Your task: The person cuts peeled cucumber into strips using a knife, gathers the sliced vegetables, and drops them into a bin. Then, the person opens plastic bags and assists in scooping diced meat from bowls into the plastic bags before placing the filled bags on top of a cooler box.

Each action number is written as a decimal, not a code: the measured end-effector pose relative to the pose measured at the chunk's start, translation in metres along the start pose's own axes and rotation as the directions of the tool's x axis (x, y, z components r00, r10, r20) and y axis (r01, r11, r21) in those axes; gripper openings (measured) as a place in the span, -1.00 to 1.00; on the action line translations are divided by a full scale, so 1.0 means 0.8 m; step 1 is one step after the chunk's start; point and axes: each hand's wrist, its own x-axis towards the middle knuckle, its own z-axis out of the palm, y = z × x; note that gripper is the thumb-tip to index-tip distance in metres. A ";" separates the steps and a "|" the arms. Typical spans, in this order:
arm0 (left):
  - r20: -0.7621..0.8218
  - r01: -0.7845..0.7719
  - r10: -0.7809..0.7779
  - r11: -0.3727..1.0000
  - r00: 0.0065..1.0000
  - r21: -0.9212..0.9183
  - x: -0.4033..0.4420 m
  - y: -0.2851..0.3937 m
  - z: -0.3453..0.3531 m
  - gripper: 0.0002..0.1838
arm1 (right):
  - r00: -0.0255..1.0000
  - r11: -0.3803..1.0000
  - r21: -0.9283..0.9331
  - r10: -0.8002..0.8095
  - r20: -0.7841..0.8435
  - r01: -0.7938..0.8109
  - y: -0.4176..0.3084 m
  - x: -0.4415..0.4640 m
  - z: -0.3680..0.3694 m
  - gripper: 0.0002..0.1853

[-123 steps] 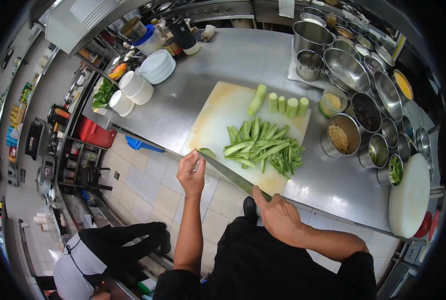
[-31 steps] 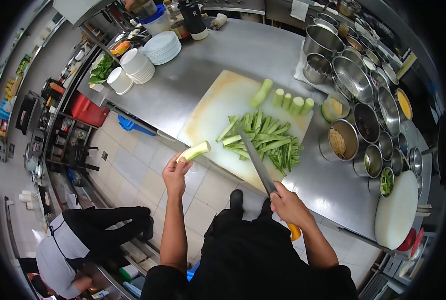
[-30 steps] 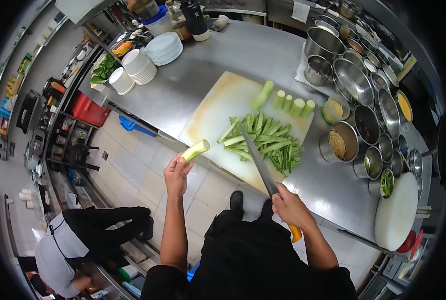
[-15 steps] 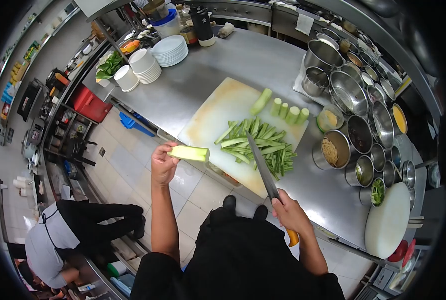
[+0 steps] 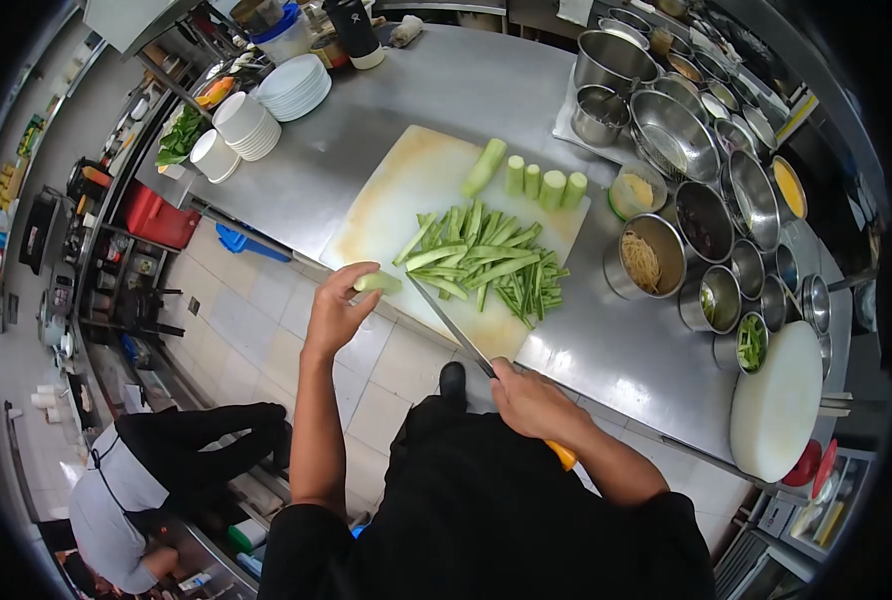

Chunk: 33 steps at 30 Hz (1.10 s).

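Note:
My left hand is closed around a pale green peeled gourd piece at the left edge of the cutting board. In my right hand is a kitchen knife with an orange handle; its blade points up and left, its tip close to the gourd piece and the pile. Heaped on the board are green cut strips. Behind them stand several short gourd chunks, and one longer gourd piece lies beside these.
Along the right side stand several steel pots and bowls, one pot holding pale shreds. A round white board is at the right corner. Stacked plates and white tubs sit far left. Another person bends at the lower left.
The knife has come left, its tip leaving the strips and nearing my left hand. The gourd piece has turned and now shows mostly its near end. The view has shifted slightly.

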 end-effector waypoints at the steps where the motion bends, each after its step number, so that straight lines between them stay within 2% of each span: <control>1: -0.002 0.036 -0.036 0.999 0.999 0.010 0.002 -0.003 0.002 -0.66 | 0.999 0.999 -0.027 0.031 0.019 -0.031 -0.004 0.002 -0.001 -0.70; 4: 0.016 0.032 -0.033 0.997 0.999 0.065 0.002 -0.007 0.003 -0.62 | 0.998 0.997 -0.057 0.049 0.038 -0.047 0.001 0.012 0.005 -0.71; 12: 0.027 0.021 -0.022 0.999 0.999 0.042 0.004 -0.007 0.001 -0.63 | 0.998 0.992 -0.120 0.041 0.053 -0.035 -0.011 0.021 0.006 -0.73; 15: 0.035 0.021 -0.023 0.999 0.999 0.043 0.005 -0.009 0.000 -0.64 | 0.996 0.994 -0.112 0.022 0.083 -0.013 -0.013 0.025 0.003 -0.70; 17: 0.039 0.024 -0.025 0.999 0.999 0.035 0.006 -0.011 0.000 -0.64 | 0.987 0.987 -0.151 0.073 0.141 -0.052 -0.024 0.027 -0.002 -0.66; 20: 0.042 0.022 -0.022 1.000 0.999 0.003 0.003 -0.017 -0.004 -0.62 | 0.995 0.984 -0.175 0.031 0.093 -0.015 -0.023 0.031 0.004 -0.73; 22: 0.018 0.135 -0.136 0.944 0.990 -0.300 -0.004 -0.023 -0.011 -0.62 | 0.994 0.985 -0.169 0.049 0.092 -0.033 -0.017 0.034 0.006 -0.74; 23: 0.011 0.131 -0.134 0.945 0.991 -0.301 -0.009 -0.029 -0.017 -0.62 | 0.994 0.986 -0.157 0.063 0.094 -0.047 -0.016 0.035 0.006 -0.75; 25: -0.043 0.078 -0.122 0.831 0.992 -0.551 -0.023 -0.048 -0.029 -0.64 | 0.993 0.988 -0.146 0.074 0.095 -0.060 -0.017 0.031 0.003 -0.74; 26: -0.053 0.072 -0.120 0.833 0.991 -0.548 -0.029 -0.057 -0.033 -0.64 | 0.991 0.988 -0.128 0.095 0.098 -0.082 -0.017 0.027 0.002 -0.73; 27: -0.091 0.051 -0.134 0.791 0.987 -0.609 -0.032 -0.063 -0.035 -0.65 | 0.991 0.988 -0.132 0.089 0.097 -0.076 -0.015 0.022 0.000 -0.73; 29: -0.164 -0.005 -0.159 0.703 0.974 -0.711 -0.029 -0.078 -0.034 -0.67 | 0.987 0.992 -0.024 0.122 0.108 -0.120 -0.009 0.011 -0.003 -0.70; 30: -0.152 -0.006 -0.150 0.692 0.977 -0.722 -0.020 -0.081 -0.034 -0.67 | 0.986 0.990 -0.026 0.137 0.092 -0.135 -0.005 0.005 -0.003 -0.70; 32: -0.215 -0.020 -0.227 0.643 0.950 -0.766 0.007 -0.086 -0.027 -0.68 | 0.995 0.992 0.102 0.079 -0.063 -0.072 0.008 -0.008 -0.001 -0.64; 33: -0.241 -0.024 -0.235 0.667 0.942 -0.744 0.026 -0.077 -0.020 -0.71 | 0.991 0.991 0.099 0.101 -0.087 -0.093 0.013 -0.015 0.000 -0.64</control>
